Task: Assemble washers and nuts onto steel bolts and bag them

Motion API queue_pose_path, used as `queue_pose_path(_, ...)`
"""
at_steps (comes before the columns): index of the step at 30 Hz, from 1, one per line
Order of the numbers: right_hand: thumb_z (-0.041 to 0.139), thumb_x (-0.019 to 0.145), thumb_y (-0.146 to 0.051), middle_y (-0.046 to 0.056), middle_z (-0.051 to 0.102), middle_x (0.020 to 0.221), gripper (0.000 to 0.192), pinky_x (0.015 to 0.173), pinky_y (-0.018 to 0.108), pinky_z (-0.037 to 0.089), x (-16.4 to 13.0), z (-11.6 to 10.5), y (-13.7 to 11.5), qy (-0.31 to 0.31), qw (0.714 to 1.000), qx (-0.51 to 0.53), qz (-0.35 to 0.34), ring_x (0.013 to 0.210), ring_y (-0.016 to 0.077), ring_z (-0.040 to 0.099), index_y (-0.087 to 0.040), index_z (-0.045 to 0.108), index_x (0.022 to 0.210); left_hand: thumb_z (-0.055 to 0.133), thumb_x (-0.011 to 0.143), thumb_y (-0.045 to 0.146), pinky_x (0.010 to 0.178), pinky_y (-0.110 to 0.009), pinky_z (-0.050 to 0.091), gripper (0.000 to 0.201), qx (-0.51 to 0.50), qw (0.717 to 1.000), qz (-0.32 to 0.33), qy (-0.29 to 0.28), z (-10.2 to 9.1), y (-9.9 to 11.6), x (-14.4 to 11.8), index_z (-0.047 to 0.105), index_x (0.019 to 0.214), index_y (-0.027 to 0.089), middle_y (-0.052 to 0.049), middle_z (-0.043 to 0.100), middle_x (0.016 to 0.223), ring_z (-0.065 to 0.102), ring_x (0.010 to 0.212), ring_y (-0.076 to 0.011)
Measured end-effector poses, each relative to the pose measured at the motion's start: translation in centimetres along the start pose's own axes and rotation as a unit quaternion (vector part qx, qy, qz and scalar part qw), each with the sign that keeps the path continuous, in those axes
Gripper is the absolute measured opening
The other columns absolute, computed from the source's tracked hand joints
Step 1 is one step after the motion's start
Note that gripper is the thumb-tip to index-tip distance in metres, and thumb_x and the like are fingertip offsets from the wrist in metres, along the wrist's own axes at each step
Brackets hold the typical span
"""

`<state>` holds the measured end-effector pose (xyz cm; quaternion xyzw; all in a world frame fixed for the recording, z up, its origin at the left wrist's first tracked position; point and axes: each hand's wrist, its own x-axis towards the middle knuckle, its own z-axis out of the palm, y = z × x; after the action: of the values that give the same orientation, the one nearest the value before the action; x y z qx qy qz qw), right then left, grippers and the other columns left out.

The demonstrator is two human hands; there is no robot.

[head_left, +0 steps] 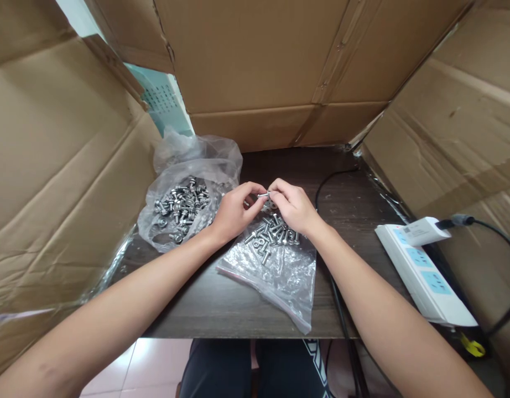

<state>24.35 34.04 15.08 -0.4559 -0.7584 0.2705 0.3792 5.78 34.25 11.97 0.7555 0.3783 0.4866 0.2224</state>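
Bolt [263,194] pinched over loose bolts [271,235], bag [181,207] beside.

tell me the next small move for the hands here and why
Probably carry the bolt left and drop it into the open bag. Both hands, left hand and right hand, pinch it over the loose pile on the flat bag, and the open bag already holds many similar pieces.

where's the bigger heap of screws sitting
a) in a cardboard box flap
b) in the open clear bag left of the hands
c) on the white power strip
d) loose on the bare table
b: the larger heap of screws lies in the open clear bag, left of the left hand; a smaller lot lies by the right hand.
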Motion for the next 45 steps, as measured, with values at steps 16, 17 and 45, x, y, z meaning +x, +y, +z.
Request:
queue_pose_path(16, 0.049, 0.098, -0.031, 0.004, 0.057, 0.087, 0.015, 0.076, 0.035, 0.042, 0.12, 0.12, 0.10, 0.019, 0.999, -0.006, -0.032, 0.080, 0.0205, 0.056, -0.022, 0.055, 0.088, 0.064, 0.098, 0.023, 0.067, -0.022, 0.057, 0.010, -0.002, 1.000, -0.008, -0.005, -0.13, 0.43, -0.09, 0.067, 0.107, 0.020, -0.003, 0.077, 0.102, 0.072, 0.074, -0.0119)
queue_pose_path(17, 0.046, 0.101, -0.035, 0.004, 0.055, 0.085, 0.025, 0.076, 0.035, 0.041, 0.15, 0.13, 0.09, 0.016, 0.999, -0.018, -0.036, 0.079, 0.0204, 0.055, -0.022, 0.053, 0.081, 0.065, 0.098, 0.023, 0.068, -0.022, 0.057, 0.010, -0.002, 1.000, -0.005, -0.004, -0.12, 0.39, -0.10, 0.067, 0.107, 0.020, -0.003, 0.077, 0.102, 0.072, 0.074, -0.0118)
queue_pose_path(45, 0.048, 0.096, -0.041, -0.002, 0.050, 0.066, 0.029, 0.064, 0.031, 0.035, -0.02, -0.08, -0.35, 0.008, 0.999, 0.035, 0.033, 0.064, 0.0169, 0.049, -0.022, 0.052, 0.074, 0.066, 0.099, 0.026, 0.069, -0.023, 0.059, 0.016, 0.006, 1.000, -0.010, -0.004, -0.26, 0.44, -0.15, 0.073, 0.111, 0.021, -0.003, 0.080, 0.105, 0.073, 0.068, -0.0119)
